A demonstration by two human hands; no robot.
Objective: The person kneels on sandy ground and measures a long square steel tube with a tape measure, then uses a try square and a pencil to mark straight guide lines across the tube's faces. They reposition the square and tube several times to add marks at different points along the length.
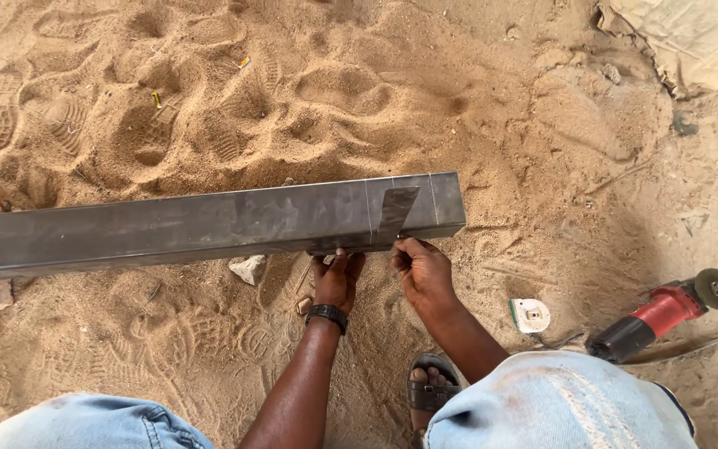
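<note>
A long steel box tube (209, 224) lies across the sandy ground (334, 91), a metal try square (394, 216) laid near its right end. The left hand (338, 278) presses the tube's near edge, fingers curled against it, while the right hand (421, 270) pinches the square's lower end. A red angle grinder (662, 312) rests at right.

Outdoor work site, likely a metalworking or building yard. Ground is loose sand (359, 91), trampled all over with shoe prints, beyond the hands. A long steel tube (209, 224) lies just above both hands. Right of the right hand, on the sand: a red angle grinder (666, 314) with its cable, and a small white tape measure (530, 315). Crumpled sheeting (691, 41) far upper right.
</note>
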